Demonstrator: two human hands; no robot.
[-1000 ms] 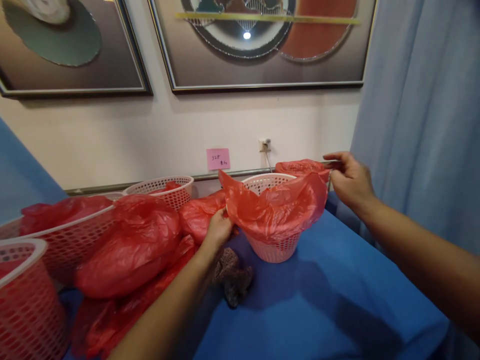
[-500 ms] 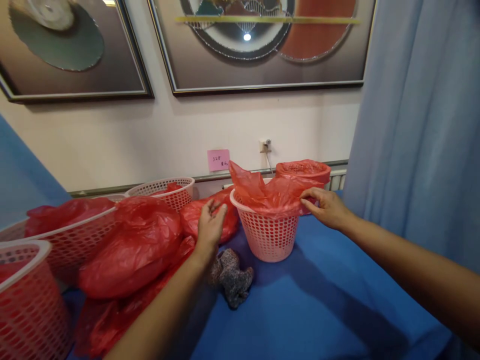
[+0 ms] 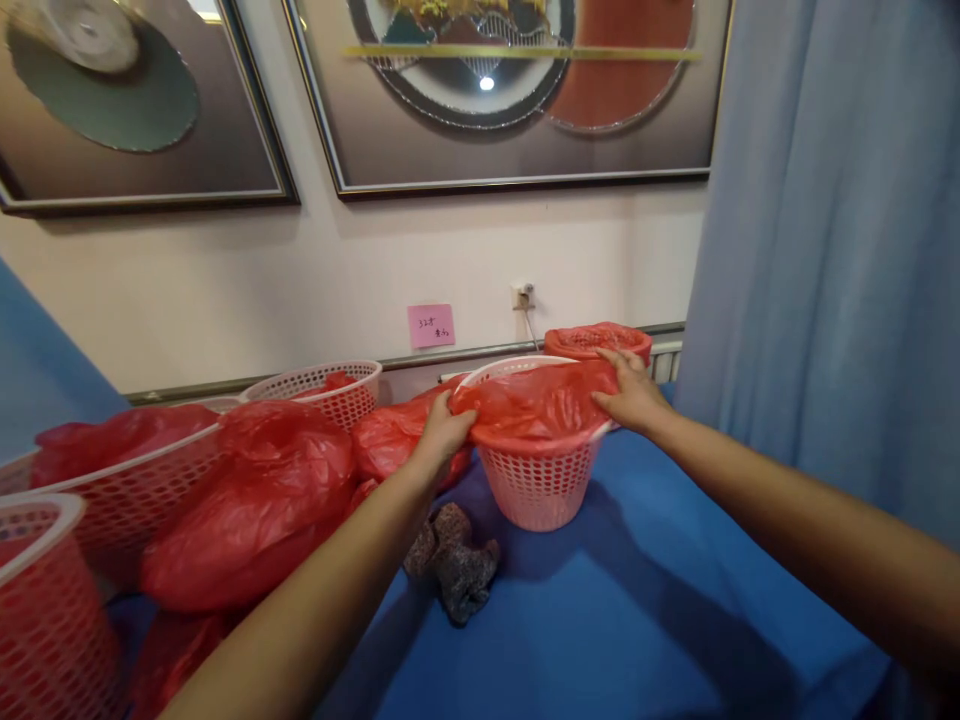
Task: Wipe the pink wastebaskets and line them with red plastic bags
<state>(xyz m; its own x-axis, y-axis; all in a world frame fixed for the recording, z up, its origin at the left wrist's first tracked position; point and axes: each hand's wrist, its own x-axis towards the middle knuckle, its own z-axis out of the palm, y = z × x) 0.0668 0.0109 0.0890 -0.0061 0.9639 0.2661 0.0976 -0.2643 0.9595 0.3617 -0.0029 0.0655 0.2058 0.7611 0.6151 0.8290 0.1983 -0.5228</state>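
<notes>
A pink perforated plastic basket point(image 3: 538, 490) stands upright on the blue-covered table. A red plastic bag point(image 3: 544, 400) lines it, folded down over the front of its rim, while the white back rim shows bare. My left hand point(image 3: 448, 428) grips the bag at the left side of the rim, thumb and fingers closed on the film. At the right side, my right hand point(image 3: 631, 393) pinches the bag's edge between thumb and fingers. A dark grey, speckled crumpled item point(image 3: 459, 568) lies on the table below my left hand.
Red plastic bags point(image 3: 259, 500) are heaped left of my left forearm. More baskets stand at the left point(image 3: 52, 600) and back left point(image 3: 315, 385). Behind the lined basket is a red-lined one point(image 3: 596, 338). A blue curtain point(image 3: 817, 250) hangs at the right.
My left hand has moved right onto the bag and taken hold of it. The bag's upright left corner is now pulled down over the basket's front rim.
</notes>
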